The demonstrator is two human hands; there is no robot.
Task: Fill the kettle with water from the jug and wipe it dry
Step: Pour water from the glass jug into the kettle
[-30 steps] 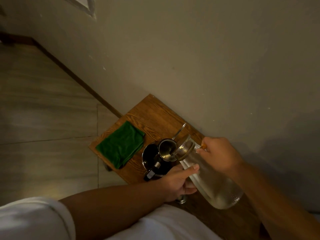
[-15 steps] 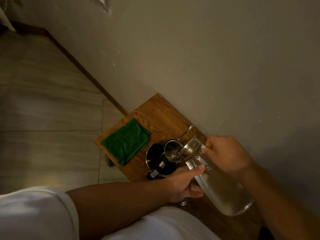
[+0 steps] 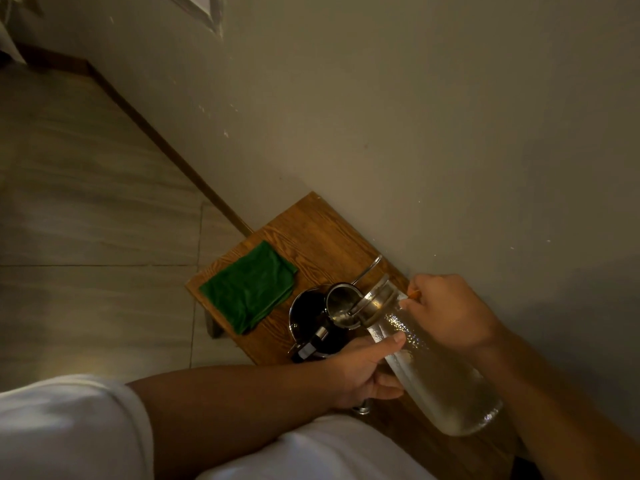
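Two hands share one tilted load. Leftmost, the folded green cloth (image 3: 249, 287) lies unused on the small wooden table (image 3: 311, 230). Beside it the round steel kettle (image 3: 313, 318) stands open under the clear textured glass jug (image 3: 433, 368) (its metal mouth barely over the rim), so water could splash out. The left hand (image 3: 367, 370) cups the jug underneath; the right hand (image 3: 446, 311) grips its neck, and wet glass may slip.
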